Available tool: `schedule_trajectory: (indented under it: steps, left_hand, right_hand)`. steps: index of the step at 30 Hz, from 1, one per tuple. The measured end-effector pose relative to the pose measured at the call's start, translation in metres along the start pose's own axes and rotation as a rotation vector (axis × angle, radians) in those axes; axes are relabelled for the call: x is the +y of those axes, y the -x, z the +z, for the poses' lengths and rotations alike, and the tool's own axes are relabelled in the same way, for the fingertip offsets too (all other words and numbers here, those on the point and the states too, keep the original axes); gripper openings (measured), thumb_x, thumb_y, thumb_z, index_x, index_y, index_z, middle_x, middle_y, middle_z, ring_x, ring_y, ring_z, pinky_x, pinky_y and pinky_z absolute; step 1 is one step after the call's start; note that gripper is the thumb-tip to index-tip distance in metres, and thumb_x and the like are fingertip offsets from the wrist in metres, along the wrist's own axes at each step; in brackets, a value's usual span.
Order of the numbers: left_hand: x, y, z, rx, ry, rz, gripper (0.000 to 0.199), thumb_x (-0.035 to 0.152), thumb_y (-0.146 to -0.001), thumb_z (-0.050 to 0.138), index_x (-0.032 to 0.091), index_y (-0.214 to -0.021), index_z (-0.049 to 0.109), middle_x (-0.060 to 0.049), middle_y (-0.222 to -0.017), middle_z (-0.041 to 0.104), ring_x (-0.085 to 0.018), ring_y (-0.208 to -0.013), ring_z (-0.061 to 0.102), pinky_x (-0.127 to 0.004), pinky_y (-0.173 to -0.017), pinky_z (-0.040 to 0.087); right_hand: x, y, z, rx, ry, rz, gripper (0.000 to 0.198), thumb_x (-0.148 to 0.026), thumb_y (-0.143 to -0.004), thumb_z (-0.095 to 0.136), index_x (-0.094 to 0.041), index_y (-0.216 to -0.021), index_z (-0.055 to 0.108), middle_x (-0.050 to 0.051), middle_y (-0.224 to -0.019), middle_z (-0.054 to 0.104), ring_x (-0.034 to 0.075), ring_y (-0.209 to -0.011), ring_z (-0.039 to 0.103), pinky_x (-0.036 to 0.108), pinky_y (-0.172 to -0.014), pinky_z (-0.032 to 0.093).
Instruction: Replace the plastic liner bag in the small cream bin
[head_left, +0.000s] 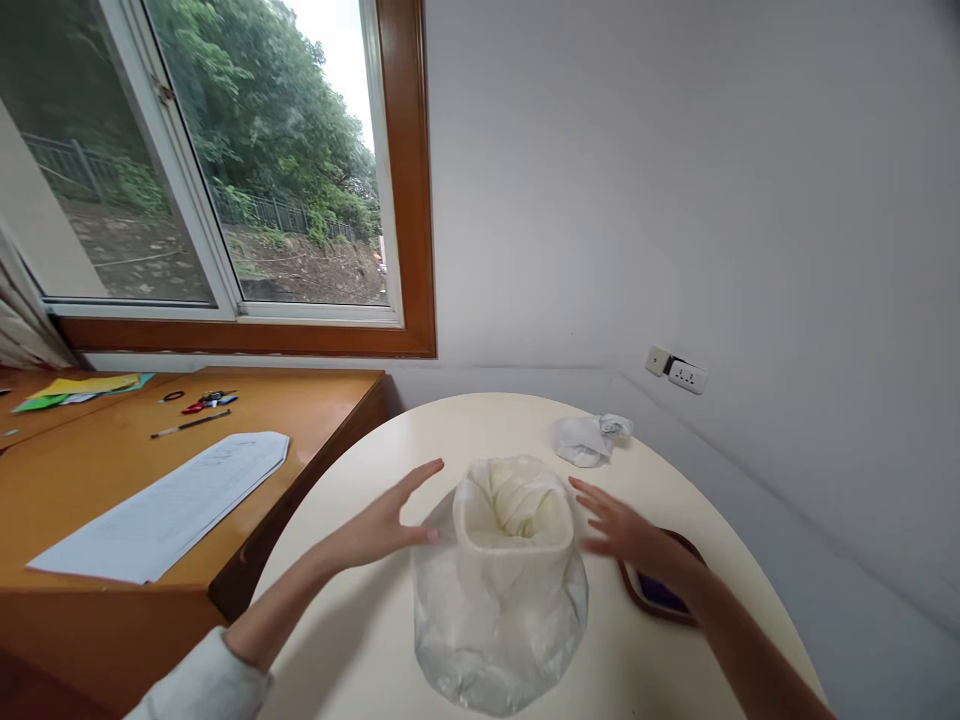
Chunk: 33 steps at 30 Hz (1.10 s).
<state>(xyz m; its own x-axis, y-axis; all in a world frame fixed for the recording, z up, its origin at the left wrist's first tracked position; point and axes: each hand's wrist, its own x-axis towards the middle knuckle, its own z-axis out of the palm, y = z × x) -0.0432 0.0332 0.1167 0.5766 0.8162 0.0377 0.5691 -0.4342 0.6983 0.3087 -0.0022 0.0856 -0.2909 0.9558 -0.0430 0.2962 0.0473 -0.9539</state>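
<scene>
A small white bin [517, 549] stands upright on the round table, lined with a translucent plastic bag [499, 635]. The bag is folded over the rim and hangs loosely around the outside, its lower edge spreading low at the front. On the left of the bin, my left hand [386, 525] is open, thumb and fingers apart, close to the bag's side. At the right, my right hand [626, 530] is also open with its fingers spread, slightly blurred, near the rim. Neither hand holds anything. The bin's outer walls are mostly covered by the bag.
Behind the bin lies a crumpled plastic bag [589, 438] on the cream round table [480, 412]. A brown-rimmed tray [660, 592] is partly hidden under my right forearm. The wooden desk [330, 410] at left holds papers [172, 510], a pen [191, 425] and coloured sheets [86, 388].
</scene>
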Motion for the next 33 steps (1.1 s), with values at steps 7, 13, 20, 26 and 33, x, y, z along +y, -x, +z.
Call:
schedule_trajectory:
  steps: [7, 13, 20, 26, 33]
  left_hand:
    - [0.088, -0.002, 0.000, -0.047, -0.449, 0.374, 0.040, 0.047, -0.086, 0.044, 0.022, -0.116, 0.053, -0.004, -0.111, 0.062, -0.022, -0.106, 0.054, -0.042, -0.105, 0.027]
    - [0.091, -0.016, 0.036, -0.120, -0.689, 0.477, 0.029, 0.041, -0.086, 0.046, 0.016, -0.081, 0.059, -0.003, -0.074, 0.065, -0.019, -0.074, 0.060, -0.031, -0.079, 0.044]
    - [0.080, -0.017, 0.050, -0.013, -0.856, 0.491, 0.014, 0.025, -0.086, 0.045, 0.017, -0.084, 0.056, -0.001, -0.074, 0.067, -0.018, -0.071, 0.061, -0.029, -0.070, 0.044]
    - [0.070, -0.021, 0.059, 0.029, -1.088, 0.569, 0.013, 0.004, -0.076, 0.045, 0.016, -0.071, 0.050, -0.001, -0.051, 0.059, -0.016, -0.046, 0.054, -0.030, -0.057, 0.039]
    - [0.056, -0.019, 0.078, 0.051, -1.197, 0.543, 0.016, -0.001, -0.070, 0.046, 0.015, -0.072, 0.047, 0.000, -0.051, 0.058, -0.015, -0.044, 0.052, -0.029, -0.056, 0.037]
  right_hand:
    - [-0.102, -0.018, 0.013, -0.180, 0.355, -0.149, 0.026, -0.035, -0.083, 0.044, -0.020, -0.092, 0.063, 0.004, -0.092, 0.066, 0.017, -0.087, 0.060, 0.027, -0.075, 0.046]
    - [-0.117, -0.057, 0.056, -0.365, 1.049, 0.046, 0.023, -0.025, -0.077, 0.046, -0.017, -0.087, 0.064, 0.007, -0.088, 0.066, 0.020, -0.079, 0.059, 0.026, -0.061, 0.040]
    - [-0.108, -0.061, 0.068, -0.316, 1.071, 0.048, 0.021, -0.019, -0.070, 0.055, -0.015, -0.089, 0.064, 0.007, -0.083, 0.065, 0.018, -0.075, 0.059, 0.023, -0.060, 0.038]
    - [-0.109, -0.055, 0.056, -0.232, 1.072, -0.053, 0.024, -0.016, -0.081, 0.038, -0.018, -0.086, 0.061, 0.003, -0.084, 0.063, 0.012, -0.066, 0.054, 0.021, -0.055, 0.036]
    - [-0.079, -0.077, 0.076, -0.260, 1.182, -0.016, 0.017, -0.012, -0.069, 0.053, -0.011, -0.082, 0.064, 0.011, -0.075, 0.065, 0.020, -0.060, 0.058, 0.028, -0.052, 0.041]
